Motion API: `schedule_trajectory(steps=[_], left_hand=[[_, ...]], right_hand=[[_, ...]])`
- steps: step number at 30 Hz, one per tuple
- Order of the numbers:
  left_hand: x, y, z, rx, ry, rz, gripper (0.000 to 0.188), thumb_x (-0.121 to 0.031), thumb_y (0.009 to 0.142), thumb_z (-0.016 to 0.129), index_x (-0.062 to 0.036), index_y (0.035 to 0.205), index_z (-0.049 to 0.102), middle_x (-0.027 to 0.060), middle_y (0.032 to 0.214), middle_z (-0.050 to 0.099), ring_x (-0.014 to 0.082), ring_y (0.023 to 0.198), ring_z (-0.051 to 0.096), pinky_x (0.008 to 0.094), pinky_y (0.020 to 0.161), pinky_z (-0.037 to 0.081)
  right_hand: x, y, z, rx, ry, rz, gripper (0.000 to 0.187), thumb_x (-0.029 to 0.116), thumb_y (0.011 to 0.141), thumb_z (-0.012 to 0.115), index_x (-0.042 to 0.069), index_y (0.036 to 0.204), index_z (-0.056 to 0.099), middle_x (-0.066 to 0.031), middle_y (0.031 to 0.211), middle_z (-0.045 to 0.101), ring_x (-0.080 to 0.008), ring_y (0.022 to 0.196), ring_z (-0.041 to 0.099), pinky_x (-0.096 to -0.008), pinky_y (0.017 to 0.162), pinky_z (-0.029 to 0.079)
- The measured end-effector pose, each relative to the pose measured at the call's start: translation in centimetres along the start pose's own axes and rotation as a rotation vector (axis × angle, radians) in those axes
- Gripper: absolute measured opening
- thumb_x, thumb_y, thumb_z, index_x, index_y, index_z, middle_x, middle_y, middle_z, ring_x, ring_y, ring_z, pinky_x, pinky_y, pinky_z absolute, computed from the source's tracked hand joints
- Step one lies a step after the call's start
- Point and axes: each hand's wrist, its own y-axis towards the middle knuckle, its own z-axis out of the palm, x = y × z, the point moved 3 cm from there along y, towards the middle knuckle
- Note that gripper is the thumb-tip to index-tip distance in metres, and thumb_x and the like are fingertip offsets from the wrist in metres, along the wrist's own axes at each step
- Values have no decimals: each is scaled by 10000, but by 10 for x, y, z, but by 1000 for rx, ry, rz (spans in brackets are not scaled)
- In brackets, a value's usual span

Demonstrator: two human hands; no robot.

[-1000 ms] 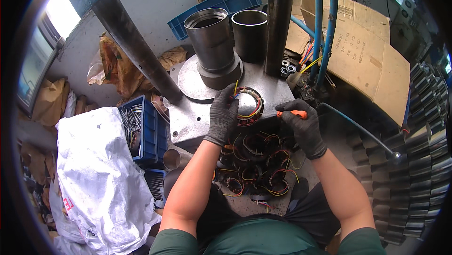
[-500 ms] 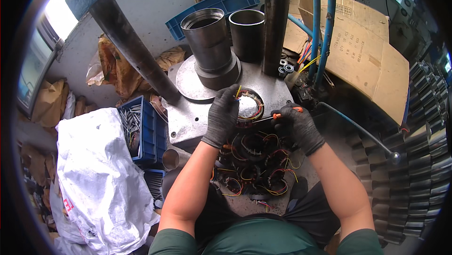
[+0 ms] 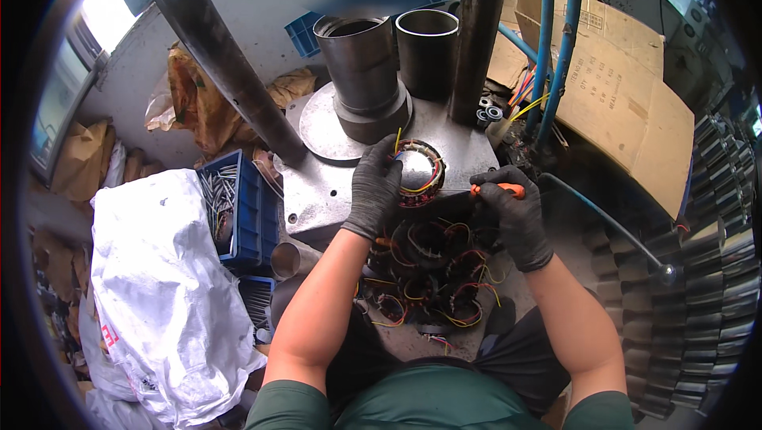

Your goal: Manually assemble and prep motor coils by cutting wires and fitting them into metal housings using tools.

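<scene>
My left hand [image 3: 374, 190], in a black glove, is closed on the left side of a motor stator [image 3: 437, 171]. The stator is a dark ring of windings with red, yellow and blue wires, lying at the front of a metal plate [image 3: 313, 204]. My right hand [image 3: 517, 223], gloved too, grips a screwdriver by its orange handle [image 3: 508, 190]. Its thin shaft points left, and the tip is at the lower right rim of the stator; whether it touches cannot be made out. Below, between my knees, lie several more wound stators [image 3: 429, 243] with loose coloured leads.
A steel cylinder [image 3: 361, 65] and an open tube [image 3: 427, 49] stand behind, between two thick columns [image 3: 230, 73]. At left are a blue crate [image 3: 252, 215] of metal parts and a white sack [image 3: 171, 287]. Cardboard [image 3: 619, 104] and stacked metal pieces [image 3: 690, 295] line the right.
My right hand has shifted slightly right and down with the screwdriver. A blurred blue and pale shape now appears at the top, before the back crate. My left hand stays on the stator.
</scene>
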Motion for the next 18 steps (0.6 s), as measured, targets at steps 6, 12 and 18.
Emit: schedule_trajectory(steps=[6,12,18], left_hand=[[-14,-7,0,10,11,37,454,-8,909,625,-57,1359,600,129,1144,640,203,959,636,319,864,525],[-12,-9,-5,-49,125,209,453,-16,879,611,-94,1325,600,174,1113,633,337,978,649,405,875,532],[-19,1,-4,-20,112,281,428,-21,870,613,-91,1292,622,189,1066,636,358,940,657,424,849,532]], right_hand=[[-7,-5,2,-2,-27,6,129,113,907,695,23,999,681,-69,978,715,-114,834,665,-273,729,558],[-18,3,-6,26,136,167,154,178,924,657,36,978,676,-73,860,701,-137,742,666,-278,672,554],[-45,16,-4,-17,414,406,184,198,923,662,26,988,681,-104,922,700,-205,805,684,-328,727,575]])
